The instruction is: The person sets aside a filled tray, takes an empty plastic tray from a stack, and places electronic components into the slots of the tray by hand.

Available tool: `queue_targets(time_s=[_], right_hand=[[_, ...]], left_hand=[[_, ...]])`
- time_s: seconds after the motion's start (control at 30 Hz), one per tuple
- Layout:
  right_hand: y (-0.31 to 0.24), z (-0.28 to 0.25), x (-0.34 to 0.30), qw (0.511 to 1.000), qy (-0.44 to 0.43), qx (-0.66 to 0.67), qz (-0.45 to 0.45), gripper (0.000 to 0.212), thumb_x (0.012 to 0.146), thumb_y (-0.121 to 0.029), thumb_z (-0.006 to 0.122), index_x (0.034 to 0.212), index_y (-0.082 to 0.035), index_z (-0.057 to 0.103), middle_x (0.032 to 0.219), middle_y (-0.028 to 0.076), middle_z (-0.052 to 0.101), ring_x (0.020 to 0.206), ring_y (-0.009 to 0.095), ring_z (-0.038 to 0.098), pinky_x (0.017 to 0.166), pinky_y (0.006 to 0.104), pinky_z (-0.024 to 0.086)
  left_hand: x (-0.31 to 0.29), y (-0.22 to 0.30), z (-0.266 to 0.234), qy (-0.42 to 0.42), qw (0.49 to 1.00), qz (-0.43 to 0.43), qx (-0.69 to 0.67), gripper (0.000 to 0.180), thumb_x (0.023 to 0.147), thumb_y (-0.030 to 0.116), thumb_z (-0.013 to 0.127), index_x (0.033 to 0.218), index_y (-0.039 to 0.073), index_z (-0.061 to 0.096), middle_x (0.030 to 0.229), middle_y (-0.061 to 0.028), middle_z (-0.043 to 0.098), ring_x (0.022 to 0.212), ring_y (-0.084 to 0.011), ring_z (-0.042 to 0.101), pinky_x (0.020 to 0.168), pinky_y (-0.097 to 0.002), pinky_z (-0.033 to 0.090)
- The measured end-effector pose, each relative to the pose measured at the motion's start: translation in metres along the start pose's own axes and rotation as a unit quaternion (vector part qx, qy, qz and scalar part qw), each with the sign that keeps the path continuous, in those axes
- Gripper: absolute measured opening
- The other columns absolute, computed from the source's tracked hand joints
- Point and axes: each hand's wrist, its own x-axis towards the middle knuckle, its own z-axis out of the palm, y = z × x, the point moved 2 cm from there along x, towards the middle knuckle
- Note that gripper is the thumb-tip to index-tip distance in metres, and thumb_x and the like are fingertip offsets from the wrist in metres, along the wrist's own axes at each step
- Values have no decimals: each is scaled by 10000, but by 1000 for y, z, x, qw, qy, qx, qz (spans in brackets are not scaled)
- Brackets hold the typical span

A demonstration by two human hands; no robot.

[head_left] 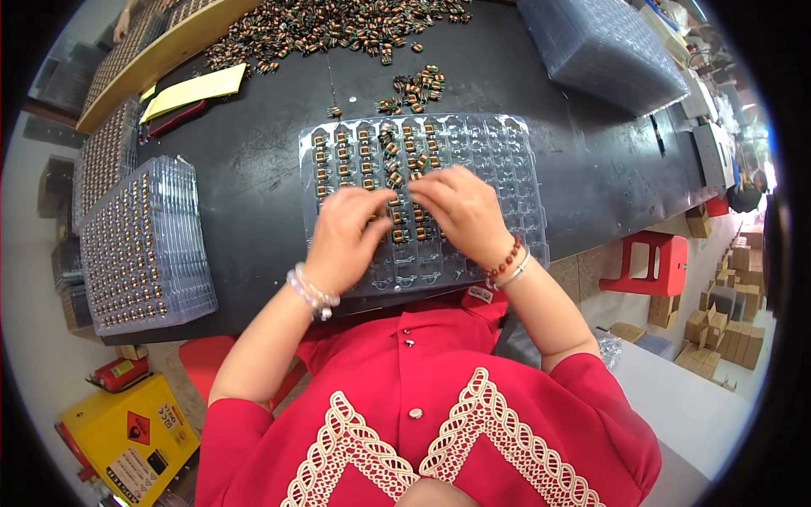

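A clear plastic blister tray (517, 215) lies in front of me on the black table. Small copper-wound coils (320, 156) with dark and green parts fill its left columns in rows. In the middle columns, several loose coils (391, 150) lie tilted on top of one another. My left hand (345, 230) is over the lower middle of the tray, thumb and forefinger bent toward each other at the coils. Facing it, my right hand (463, 213) reaches in with fingertips pressed together over the neighbouring columns. Whatever is between the fingertips of either hand is too small to make out.
A big heap of coils (338, 29) covers the far table, with a smaller pile (418, 89) nearer. Filled trays are stacked (139, 253) at left; clear trays are stacked (604, 51) at far right. Yellow paper (194, 91) and red-handled pliers (177, 118) lie far left. A red stool (646, 264) stands right.
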Motion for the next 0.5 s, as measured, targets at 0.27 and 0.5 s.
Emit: queue_targets(time_s=[0.27, 0.5], right_hand=[[-26, -11, -46, 998, -48, 34, -12, 162, 721, -101, 746, 837, -66, 638, 864, 44, 638, 755, 215, 609, 641, 325, 505], [-28, -3, -63, 998, -53, 8, -21, 155, 733, -103, 734, 860, -70, 652, 930, 51, 631, 801, 220, 598, 678, 324, 503]], left_hand=[[-31, 11, 20, -25, 991, 98, 89, 117, 713, 119, 730, 792, 73, 656, 894, -39, 623, 1009, -249, 553, 885, -405, 422], [8, -2, 12, 84, 992, 13, 96, 105, 799, 159, 679, 860, 73, 677, 963, -65, 600, 1005, -278, 526, 883, -413, 412]])
